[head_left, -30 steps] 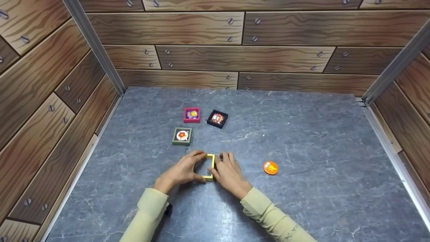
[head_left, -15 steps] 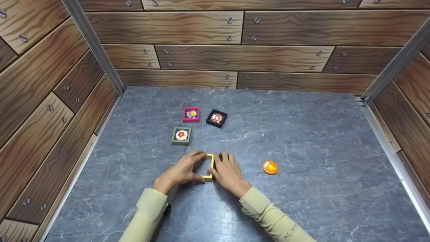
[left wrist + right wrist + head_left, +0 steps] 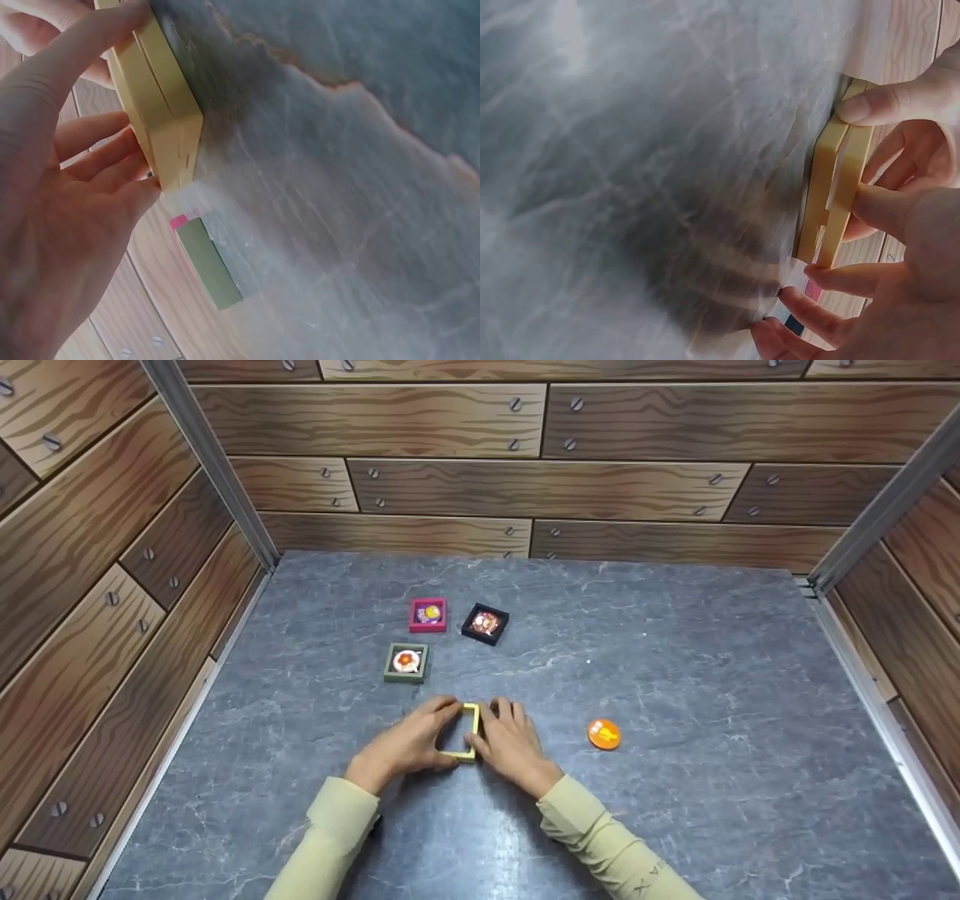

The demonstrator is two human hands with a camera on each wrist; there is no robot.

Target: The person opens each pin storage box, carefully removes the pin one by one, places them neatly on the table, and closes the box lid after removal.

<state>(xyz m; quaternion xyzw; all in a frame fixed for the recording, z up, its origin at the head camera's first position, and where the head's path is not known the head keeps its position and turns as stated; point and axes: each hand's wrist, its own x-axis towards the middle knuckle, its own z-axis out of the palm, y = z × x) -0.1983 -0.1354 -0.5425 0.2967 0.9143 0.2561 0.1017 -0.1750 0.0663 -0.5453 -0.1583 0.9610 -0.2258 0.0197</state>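
Observation:
A square yellow frame (image 3: 475,721) made of two layers lies on the table between both hands. My left hand (image 3: 409,741) grips it from the left, thumb on the near side and fingers at the far side. The right hand (image 3: 515,744) holds its right side, thumb at the edge and forefinger by the far corner. In the right wrist view a narrow slit separates the layers of the yellow frame (image 3: 841,169), while the other fingertips (image 3: 769,330) sit close over the table. The left wrist view shows a thin seam along the frame (image 3: 161,97). An orange round badge (image 3: 604,734) lies to the right.
Behind the hands stand a green frame (image 3: 388,664) with a flower badge, a pink frame (image 3: 413,616) and a black frame (image 3: 504,625), each with a round badge inside. Wood-patterned panels (image 3: 442,420) wall the grey marbled table (image 3: 712,675) at the back and sides.

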